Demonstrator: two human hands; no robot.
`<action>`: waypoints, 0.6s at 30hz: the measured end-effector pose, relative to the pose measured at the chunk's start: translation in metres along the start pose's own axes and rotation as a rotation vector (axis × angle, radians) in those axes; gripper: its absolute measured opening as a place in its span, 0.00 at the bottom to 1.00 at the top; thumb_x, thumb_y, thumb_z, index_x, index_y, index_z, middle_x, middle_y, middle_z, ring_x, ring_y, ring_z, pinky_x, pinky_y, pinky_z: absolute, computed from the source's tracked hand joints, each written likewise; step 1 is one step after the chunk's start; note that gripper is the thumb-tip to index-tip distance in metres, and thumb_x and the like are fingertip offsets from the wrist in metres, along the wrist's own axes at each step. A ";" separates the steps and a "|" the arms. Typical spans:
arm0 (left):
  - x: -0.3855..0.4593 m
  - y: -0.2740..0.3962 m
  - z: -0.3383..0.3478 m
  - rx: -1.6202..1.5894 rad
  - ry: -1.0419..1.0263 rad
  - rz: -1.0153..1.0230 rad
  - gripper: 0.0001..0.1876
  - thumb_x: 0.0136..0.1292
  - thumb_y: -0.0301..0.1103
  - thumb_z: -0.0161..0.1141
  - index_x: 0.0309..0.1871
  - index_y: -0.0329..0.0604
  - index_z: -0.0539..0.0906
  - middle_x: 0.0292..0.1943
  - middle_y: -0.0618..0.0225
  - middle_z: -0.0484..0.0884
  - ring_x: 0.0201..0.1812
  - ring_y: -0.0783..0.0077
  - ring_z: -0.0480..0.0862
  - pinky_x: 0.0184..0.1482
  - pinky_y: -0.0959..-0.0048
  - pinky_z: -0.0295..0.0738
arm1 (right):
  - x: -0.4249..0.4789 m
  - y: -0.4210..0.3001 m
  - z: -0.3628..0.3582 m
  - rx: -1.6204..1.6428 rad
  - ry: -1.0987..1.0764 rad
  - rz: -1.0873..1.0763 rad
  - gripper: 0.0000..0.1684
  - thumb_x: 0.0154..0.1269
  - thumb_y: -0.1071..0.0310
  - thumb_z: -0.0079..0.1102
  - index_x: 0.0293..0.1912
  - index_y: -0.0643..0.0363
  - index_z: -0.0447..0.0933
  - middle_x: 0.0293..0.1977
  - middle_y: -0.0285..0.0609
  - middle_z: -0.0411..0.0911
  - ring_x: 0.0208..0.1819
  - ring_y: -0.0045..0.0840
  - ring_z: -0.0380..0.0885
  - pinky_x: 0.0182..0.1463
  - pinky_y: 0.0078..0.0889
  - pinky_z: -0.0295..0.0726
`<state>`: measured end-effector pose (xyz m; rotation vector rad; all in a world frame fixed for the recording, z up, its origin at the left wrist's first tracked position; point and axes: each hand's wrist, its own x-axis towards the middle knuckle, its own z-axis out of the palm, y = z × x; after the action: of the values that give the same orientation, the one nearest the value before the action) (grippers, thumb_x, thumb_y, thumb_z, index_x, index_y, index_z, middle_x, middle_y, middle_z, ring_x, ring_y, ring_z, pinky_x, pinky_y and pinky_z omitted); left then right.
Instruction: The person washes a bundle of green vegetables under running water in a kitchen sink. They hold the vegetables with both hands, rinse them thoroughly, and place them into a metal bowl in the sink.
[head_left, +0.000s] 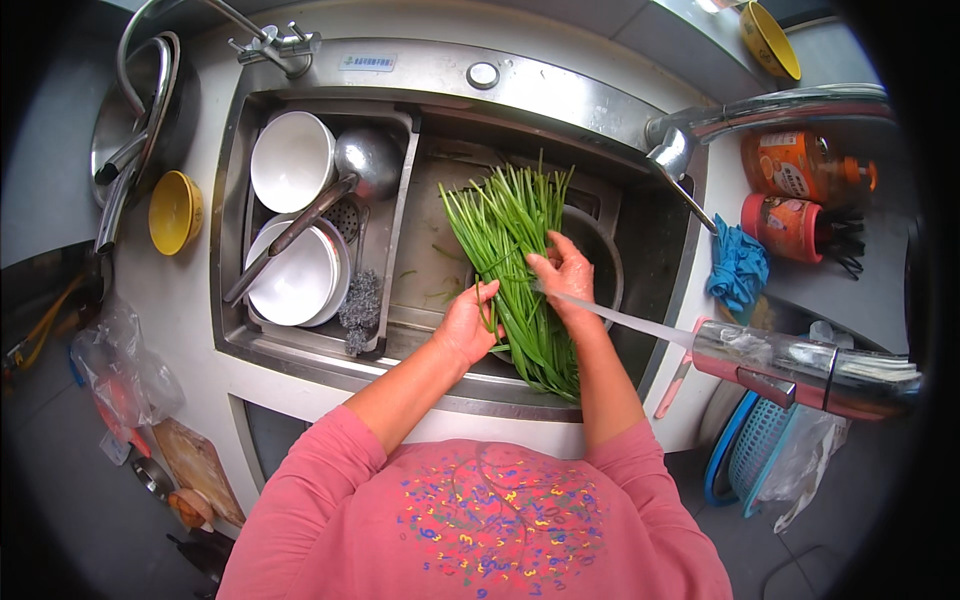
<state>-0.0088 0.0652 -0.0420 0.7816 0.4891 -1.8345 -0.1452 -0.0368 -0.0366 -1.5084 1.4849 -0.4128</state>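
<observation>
A long bundle of green, leafy stalks, apparently Chinese chives (516, 262), lies across my hands over the right part of a stainless steel sink (431, 225). On the bundle's left side, my left hand (466, 324) holds it, with the thumb up and the other fingers partly hidden beneath. My right hand (568, 279) grips the right side. From a chrome pull-out tap (757, 356), a stream of water (637, 318) runs onto the stalks by my right hand. Below them sits a round metal basin (613, 259), largely covered.
To the left, a drain tray holds a white bowl (292, 161), stacked plates (289, 274), a steel ladle (367, 161) and scouring wool (361, 304). Right of the sink are blue gloves (739, 262) and a pump bottle (799, 166). A yellow bowl (174, 213) stands on the left counter.
</observation>
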 end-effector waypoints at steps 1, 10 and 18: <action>0.000 0.000 0.001 0.013 0.002 0.007 0.16 0.70 0.37 0.48 0.57 0.44 0.74 0.52 0.66 0.81 0.51 0.66 0.82 0.53 0.59 0.77 | 0.003 0.005 -0.004 0.050 0.006 0.033 0.31 0.55 0.64 0.69 0.57 0.67 0.73 0.34 0.45 0.81 0.35 0.23 0.79 0.43 0.26 0.77; -0.002 0.000 -0.004 0.016 0.020 0.015 0.16 0.69 0.37 0.48 0.56 0.44 0.75 0.50 0.67 0.82 0.50 0.67 0.82 0.51 0.61 0.78 | -0.019 -0.028 -0.019 -0.080 0.039 -0.400 0.06 0.56 0.73 0.65 0.36 0.60 0.80 0.32 0.43 0.72 0.35 0.33 0.75 0.40 0.34 0.75; -0.011 0.003 -0.001 -0.064 0.022 -0.027 0.17 0.70 0.38 0.42 0.56 0.41 0.74 0.51 0.63 0.81 0.50 0.63 0.82 0.53 0.60 0.76 | -0.020 -0.008 -0.013 -0.241 -0.143 -0.527 0.07 0.51 0.76 0.66 0.31 0.62 0.77 0.31 0.44 0.75 0.37 0.38 0.74 0.44 0.35 0.74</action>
<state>-0.0030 0.0720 -0.0343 0.7561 0.5724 -1.8277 -0.1551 -0.0248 -0.0160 -2.0819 1.0395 -0.4301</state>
